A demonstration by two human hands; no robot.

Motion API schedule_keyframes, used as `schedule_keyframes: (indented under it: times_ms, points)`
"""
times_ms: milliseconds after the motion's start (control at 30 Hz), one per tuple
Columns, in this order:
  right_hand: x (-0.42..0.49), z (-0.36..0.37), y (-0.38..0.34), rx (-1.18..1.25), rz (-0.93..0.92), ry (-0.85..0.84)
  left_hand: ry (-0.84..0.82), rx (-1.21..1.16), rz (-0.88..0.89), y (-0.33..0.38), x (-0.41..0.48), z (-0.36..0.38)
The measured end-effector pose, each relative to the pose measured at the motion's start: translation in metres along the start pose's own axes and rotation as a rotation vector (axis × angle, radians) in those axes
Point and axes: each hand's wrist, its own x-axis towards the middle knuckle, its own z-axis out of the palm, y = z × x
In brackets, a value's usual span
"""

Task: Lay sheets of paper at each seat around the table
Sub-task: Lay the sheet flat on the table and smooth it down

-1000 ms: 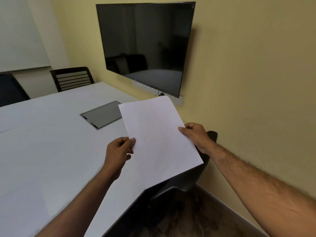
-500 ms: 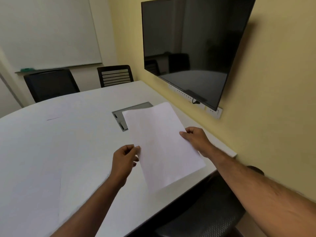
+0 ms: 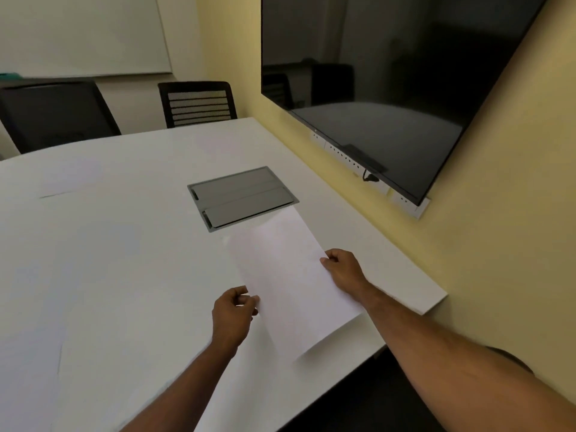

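Both hands pinch one sheet of paper [image 3: 290, 275] just above the white bench [image 3: 109, 275], right beside the grey cable hatch [image 3: 241, 198]: the left hand [image 3: 232, 316] grips its left edge, the right hand [image 3: 343, 268] its right edge.

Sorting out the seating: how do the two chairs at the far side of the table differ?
The left chair has a solid dark back; the right chair has a back of horizontal slats with light mesh between them. The left chair looks wider and is cut off by the frame edge; the right chair shows whole. Both are black and face the table.
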Motion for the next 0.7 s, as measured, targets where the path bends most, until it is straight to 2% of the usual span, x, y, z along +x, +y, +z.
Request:
schedule_keyframes:
  times_ms: [300,700]
  points:
    - [0.069,0.044,0.062,-0.108,-0.006,0.033,0.16,0.077,-0.054,-0.052,0.061,0.04]
    - [0.121,0.093,0.121,-0.194,0.011,-0.02,0.072,0.356,-0.017,-0.112,0.116,0.041]
